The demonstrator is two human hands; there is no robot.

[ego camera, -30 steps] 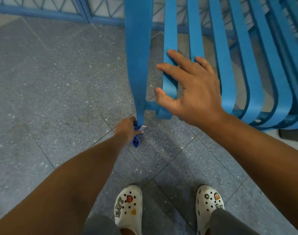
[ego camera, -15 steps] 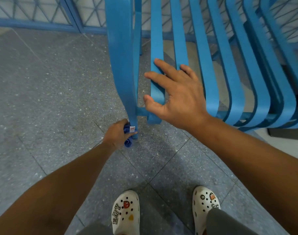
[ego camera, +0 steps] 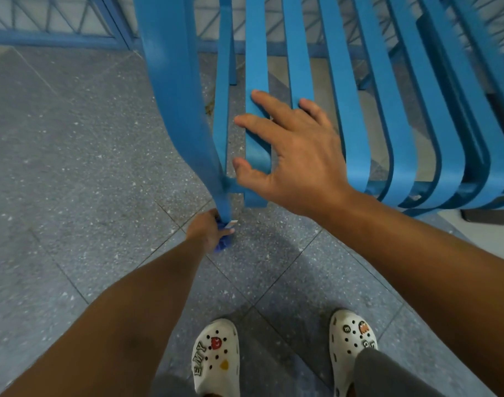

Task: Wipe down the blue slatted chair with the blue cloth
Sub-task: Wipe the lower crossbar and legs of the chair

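at chair leg [ego camera: 220,196], left hand [ego camera: 207,230] seemingly unmoved.

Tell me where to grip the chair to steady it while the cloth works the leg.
Probably the leftmost seat slat, from above, near its front bend. It is a flat, narrow strip with open gaps either side, so fingers lie on top and the thumb hooks the edge. The right hand already rests there with fingers spread, while the left hand holds the blue cloth at the leg's foot.

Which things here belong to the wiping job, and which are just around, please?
Job: chair; cloth gripped by left hand at a leg's foot; right hand on the slats.
Around: clogs; floor; railing.
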